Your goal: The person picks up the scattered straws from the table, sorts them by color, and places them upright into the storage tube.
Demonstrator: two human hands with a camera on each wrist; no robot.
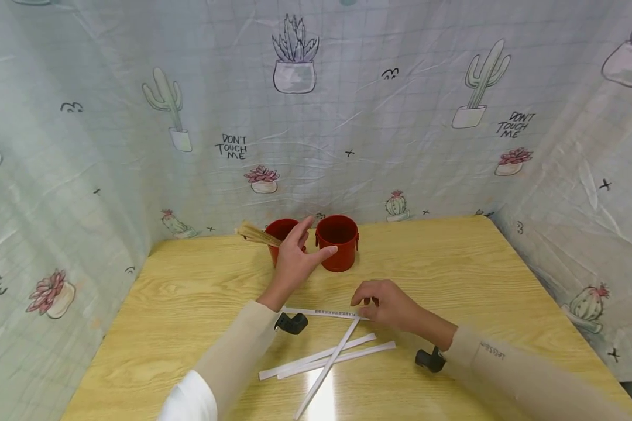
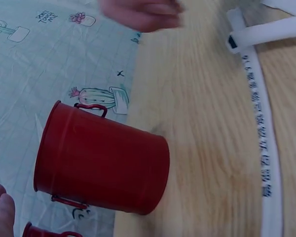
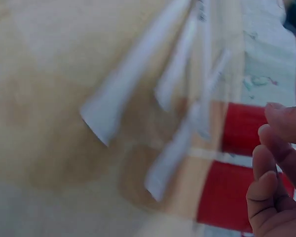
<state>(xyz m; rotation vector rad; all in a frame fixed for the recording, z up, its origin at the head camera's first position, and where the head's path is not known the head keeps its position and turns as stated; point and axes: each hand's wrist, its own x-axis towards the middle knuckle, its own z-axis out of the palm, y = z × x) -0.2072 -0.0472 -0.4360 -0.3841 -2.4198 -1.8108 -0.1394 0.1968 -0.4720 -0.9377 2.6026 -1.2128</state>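
Note:
My left hand (image 1: 296,260) hovers with thumb and fingers spread, in front of two red metal buckets. It partly hides the left bucket (image 1: 281,225), from which a bundle of thin wooden sticks (image 1: 257,232) leans out. The right bucket (image 1: 339,257) shows an unfilled inside, and the thumb overlaps its rim in the head view. My right hand (image 1: 392,305), fingers loosely bent and nothing seen between them, is over the end of a printed white strip (image 1: 321,312). A long white strip (image 1: 326,368) lies slantwise across two others (image 1: 347,354).
The wooden table (image 1: 189,327) carries everything. Behind it and at both sides hangs a curtain (image 1: 347,117) printed with cacti. Small black devices sit at the left wrist (image 1: 293,323) and the right wrist (image 1: 430,360).

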